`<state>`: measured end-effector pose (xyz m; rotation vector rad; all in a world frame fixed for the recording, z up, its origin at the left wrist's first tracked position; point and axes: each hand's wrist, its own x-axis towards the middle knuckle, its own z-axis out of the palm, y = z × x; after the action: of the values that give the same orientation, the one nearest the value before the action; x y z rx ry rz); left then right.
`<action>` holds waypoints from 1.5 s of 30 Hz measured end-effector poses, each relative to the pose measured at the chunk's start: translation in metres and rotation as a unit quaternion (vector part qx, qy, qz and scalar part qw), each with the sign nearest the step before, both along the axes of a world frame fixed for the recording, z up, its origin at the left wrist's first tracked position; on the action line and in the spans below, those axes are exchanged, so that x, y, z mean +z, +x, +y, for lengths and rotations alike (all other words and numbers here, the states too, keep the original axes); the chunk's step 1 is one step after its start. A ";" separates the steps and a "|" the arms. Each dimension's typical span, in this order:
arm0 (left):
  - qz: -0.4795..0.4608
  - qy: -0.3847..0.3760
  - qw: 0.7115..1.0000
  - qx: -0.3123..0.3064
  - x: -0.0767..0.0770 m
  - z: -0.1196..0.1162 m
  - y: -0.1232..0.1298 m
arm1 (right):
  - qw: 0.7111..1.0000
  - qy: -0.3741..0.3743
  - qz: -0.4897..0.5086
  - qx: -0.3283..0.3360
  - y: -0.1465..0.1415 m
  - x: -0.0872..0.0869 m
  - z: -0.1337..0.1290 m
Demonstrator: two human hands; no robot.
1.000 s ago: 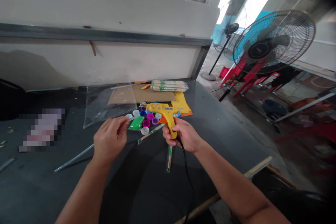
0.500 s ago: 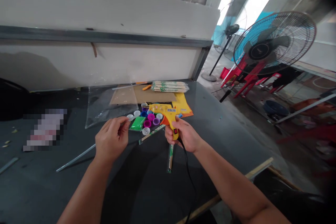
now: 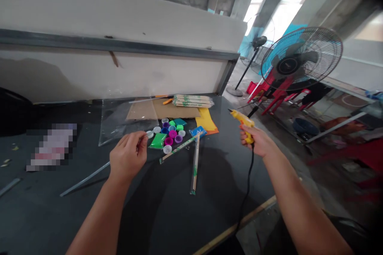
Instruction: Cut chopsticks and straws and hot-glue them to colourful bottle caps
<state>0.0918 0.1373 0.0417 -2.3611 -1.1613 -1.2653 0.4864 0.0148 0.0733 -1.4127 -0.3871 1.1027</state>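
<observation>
Over on the dark grey worktop [image 3: 89,217], both my arms reach in from the bottom of the shot. The right hand [image 3: 257,140] is up at the worktop's right edge, wrist cocked, with the fingers [image 3: 250,135] wrapped tight around the handle of a yellow hot glue gun [image 3: 243,122]. Its nozzle points up and left, and a black cord [image 3: 248,179] drops from the handle. The left hand [image 3: 128,156] hovers back-up over the worktop, thumb and fingers pinched together, though I can't tell if there's anything tiny in there. Those fingertips sit just beside a white bottle cap [image 3: 149,134], on the edge of a pile of colorful bottle caps [image 3: 170,133] with a green packet [image 3: 157,140] next to it. Two paper-wrapped chopsticks [image 3: 195,163] lie just right of the pile, near a blue packet [image 3: 197,131] and yellow paper [image 3: 206,121]. Behind all that are a cardboard sheet [image 3: 175,109], a bundle of wrapped chopsticks [image 3: 193,101] and a clear plastic sheet [image 3: 119,123]. A metal rod [image 3: 85,179] lies under the left wrist, off to the left.
</observation>
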 end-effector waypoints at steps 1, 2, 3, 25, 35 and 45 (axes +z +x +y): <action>-0.004 0.000 1.000 0.001 0.000 0.000 0.000 | 0.998 -0.029 -0.048 -0.028 0.017 -0.004 -0.004; -0.005 -0.001 1.000 0.002 -0.001 0.000 0.000 | 0.993 -0.068 -0.091 -0.034 0.032 -0.009 -0.008; -0.005 -0.003 1.000 0.003 -0.001 0.000 0.000 | 0.990 -0.085 -0.107 -0.042 0.044 -0.014 -0.009; 0.020 -0.072 0.997 0.007 -0.010 0.003 -0.002 | 0.762 -0.318 -0.562 0.036 0.072 -0.066 0.030; 0.154 -0.215 0.964 -0.013 -0.004 0.001 -0.001 | 0.658 -0.253 -0.709 -0.007 0.025 -0.039 0.014; 0.148 -0.311 0.927 -0.150 -0.013 0.007 0.000 | 0.651 0.108 -0.693 0.290 -0.159 -0.027 0.070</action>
<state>0.0914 0.1438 0.0291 -3.1491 -1.2691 -0.6082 0.3275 0.0853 0.0465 -1.7108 -2.1149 0.1264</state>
